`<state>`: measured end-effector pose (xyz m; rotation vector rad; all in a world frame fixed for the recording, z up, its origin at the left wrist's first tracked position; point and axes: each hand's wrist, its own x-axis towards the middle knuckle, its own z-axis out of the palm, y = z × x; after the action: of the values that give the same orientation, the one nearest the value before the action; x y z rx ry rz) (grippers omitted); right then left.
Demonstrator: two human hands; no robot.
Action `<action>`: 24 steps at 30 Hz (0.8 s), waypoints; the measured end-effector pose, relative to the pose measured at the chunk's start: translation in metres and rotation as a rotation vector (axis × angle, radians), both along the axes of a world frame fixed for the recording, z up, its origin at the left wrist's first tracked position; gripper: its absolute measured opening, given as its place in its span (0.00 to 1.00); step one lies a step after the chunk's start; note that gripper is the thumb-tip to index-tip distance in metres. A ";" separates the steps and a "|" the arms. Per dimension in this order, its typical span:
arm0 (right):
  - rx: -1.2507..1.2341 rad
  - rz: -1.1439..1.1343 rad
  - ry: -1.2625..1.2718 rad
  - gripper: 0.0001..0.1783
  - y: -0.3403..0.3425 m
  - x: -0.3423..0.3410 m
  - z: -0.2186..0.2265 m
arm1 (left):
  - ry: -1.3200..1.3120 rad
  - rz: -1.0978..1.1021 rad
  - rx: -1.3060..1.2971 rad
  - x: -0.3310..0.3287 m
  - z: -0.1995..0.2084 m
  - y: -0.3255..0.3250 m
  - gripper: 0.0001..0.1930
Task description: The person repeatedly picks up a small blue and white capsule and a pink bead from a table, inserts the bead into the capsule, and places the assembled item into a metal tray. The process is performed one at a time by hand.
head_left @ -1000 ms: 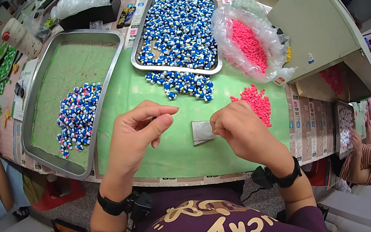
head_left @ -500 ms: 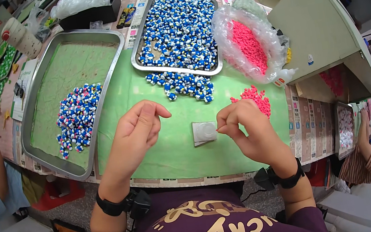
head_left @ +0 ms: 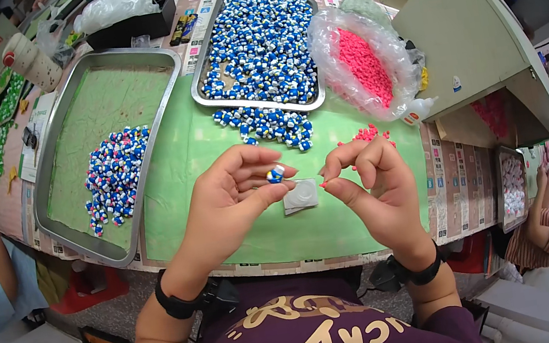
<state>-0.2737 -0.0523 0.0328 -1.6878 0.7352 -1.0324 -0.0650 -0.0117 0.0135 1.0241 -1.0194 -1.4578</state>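
Note:
My left hand (head_left: 227, 190) is closed, with a small blue-and-white figure piece (head_left: 276, 174) between thumb and fingers. Across from it, my right hand (head_left: 377, 187) pinches a tiny pink piece (head_left: 324, 184) between thumb and forefinger. Between and below the hands lies a small white square block with a round clear top (head_left: 302, 194). Beyond my right fingers is a loose heap of pink pieces (head_left: 366, 134). Several more blue-and-white pieces (head_left: 273, 126) spill onto the green mat (head_left: 256, 235) in front of the far metal tray.
The far metal tray (head_left: 195, 87) brims with blue-and-white pieces. A larger tray (head_left: 169, 87) at left holds pieces with pink bits. An open plastic bag (head_left: 327, 41) of pink pieces, a white bottle (head_left: 417, 110) and a cabinet (head_left: 474, 25) stand right. Other people work at both sides.
My left hand has moved right and now shows a blue-and-white piece in its fingers. My right hand has turned, its fingers uncurling around a tiny pink piece.

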 end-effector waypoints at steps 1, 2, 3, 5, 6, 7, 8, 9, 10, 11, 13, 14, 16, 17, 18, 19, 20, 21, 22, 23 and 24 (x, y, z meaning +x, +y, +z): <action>0.010 -0.008 -0.021 0.16 0.002 0.003 0.000 | -0.010 -0.001 -0.005 -0.003 0.001 0.000 0.20; 0.019 -0.015 -0.043 0.16 0.004 0.007 0.001 | -0.020 -0.002 -0.009 -0.006 0.003 0.000 0.18; 0.028 -0.022 -0.064 0.16 0.005 0.010 0.001 | -0.030 -0.003 -0.014 -0.008 0.004 0.000 0.17; -0.065 -0.030 -0.033 0.15 0.004 0.015 -0.001 | -0.071 0.010 -0.044 -0.011 0.006 0.002 0.16; -0.087 -0.039 -0.014 0.14 0.004 0.016 -0.001 | -0.092 0.017 -0.059 -0.012 0.007 0.002 0.16; -0.109 -0.047 0.006 0.14 0.005 0.017 -0.002 | -0.113 0.028 -0.075 -0.013 0.009 0.002 0.15; -0.128 -0.056 0.002 0.14 0.004 0.018 -0.002 | -0.133 0.039 -0.090 -0.015 0.011 0.002 0.14; -0.147 -0.066 -0.002 0.14 0.004 0.018 -0.003 | -0.153 0.051 -0.106 -0.016 0.012 0.002 0.13; -0.166 -0.075 -0.006 0.13 0.004 0.019 -0.004 | -0.173 0.067 -0.122 -0.016 0.011 0.003 0.13; -0.160 -0.080 -0.006 0.14 0.005 0.019 -0.003 | -0.192 0.082 -0.138 -0.017 0.011 0.003 0.12; -0.149 -0.091 -0.004 0.14 0.005 0.020 -0.003 | -0.228 0.103 -0.163 -0.017 0.010 0.004 0.12; -0.150 -0.090 0.003 0.14 0.005 0.020 -0.003 | -0.244 0.109 -0.172 -0.017 0.010 0.004 0.12; -0.152 -0.088 0.016 0.15 0.005 0.019 -0.003 | -0.282 0.139 -0.242 -0.018 0.007 0.005 0.11; -0.124 -0.087 0.009 0.15 0.006 0.019 -0.003 | -0.304 0.165 -0.302 -0.019 0.004 0.005 0.10; -0.096 -0.085 0.002 0.16 0.006 0.020 -0.002 | -0.325 0.190 -0.363 -0.019 0.003 0.006 0.09; -0.069 -0.086 -0.004 0.16 0.006 0.020 -0.001 | -0.394 0.193 -0.436 -0.019 0.003 0.005 0.10; -0.042 -0.065 -0.005 0.17 0.006 0.019 -0.001 | -0.463 0.195 -0.510 -0.017 0.003 0.005 0.11; -0.015 -0.044 -0.006 0.17 0.005 0.017 -0.002 | -0.532 0.197 -0.583 -0.016 0.004 0.004 0.11; 0.011 -0.023 -0.007 0.18 0.004 0.015 -0.002 | -0.539 0.197 -0.639 -0.015 0.004 0.003 0.12; 0.074 0.000 -0.041 0.18 0.003 0.014 -0.003 | -0.546 0.197 -0.694 -0.015 0.004 0.002 0.12; 0.137 0.023 -0.074 0.18 0.001 0.013 -0.003 | -0.553 0.197 -0.750 -0.014 0.004 0.001 0.13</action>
<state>-0.2608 -0.0510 0.0299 -1.5297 0.7201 -1.0001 -0.0790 -0.0108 0.0174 0.9302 -1.6370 -0.5273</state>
